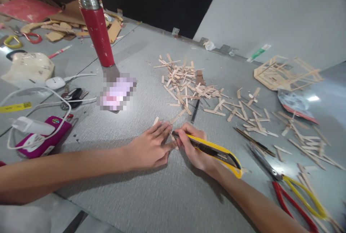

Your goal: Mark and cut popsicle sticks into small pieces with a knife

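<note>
My right hand (190,145) is closed round a yellow utility knife (216,150). Its front end rests on a small wooden stick piece (173,137) on the table. My left hand (151,145) lies low over the same piece and holds it down, with thumb and fingertips pressed at its sides. Part of the piece is hidden under the fingers. Another light stick tip (156,120) shows just beyond the left knuckles. Ahead of both hands spreads a loose pile of wooden sticks (182,78), with a dark thin rod (195,110) at its near side.
Scissors (274,173) with red and yellow handles lie at right, near a wooden stick frame (286,72) and a plastic packet (296,105). A red flask (98,34) stands at back left. A blurred phone (117,94), keys (72,97) and a purple power strip (47,137) lie left.
</note>
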`<action>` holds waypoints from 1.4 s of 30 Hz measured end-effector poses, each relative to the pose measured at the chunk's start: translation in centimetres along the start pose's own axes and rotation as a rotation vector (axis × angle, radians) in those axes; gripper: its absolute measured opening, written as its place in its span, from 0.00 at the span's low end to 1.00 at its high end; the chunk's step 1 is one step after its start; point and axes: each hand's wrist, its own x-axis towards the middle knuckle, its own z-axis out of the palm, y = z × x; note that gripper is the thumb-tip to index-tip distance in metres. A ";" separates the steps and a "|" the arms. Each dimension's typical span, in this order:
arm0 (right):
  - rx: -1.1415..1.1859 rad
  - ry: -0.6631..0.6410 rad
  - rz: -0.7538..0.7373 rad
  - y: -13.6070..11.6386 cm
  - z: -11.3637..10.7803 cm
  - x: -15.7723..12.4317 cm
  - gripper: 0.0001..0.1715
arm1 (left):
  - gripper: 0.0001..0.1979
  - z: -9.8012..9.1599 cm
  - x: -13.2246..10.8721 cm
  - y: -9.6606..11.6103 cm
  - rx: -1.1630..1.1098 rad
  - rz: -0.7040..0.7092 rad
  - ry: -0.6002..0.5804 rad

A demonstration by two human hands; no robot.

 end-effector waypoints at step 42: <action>0.017 -0.004 0.007 -0.1 -0.9 -0.2 0.18 | 0.24 -0.3 -0.2 -0.2 -0.012 -0.007 -0.033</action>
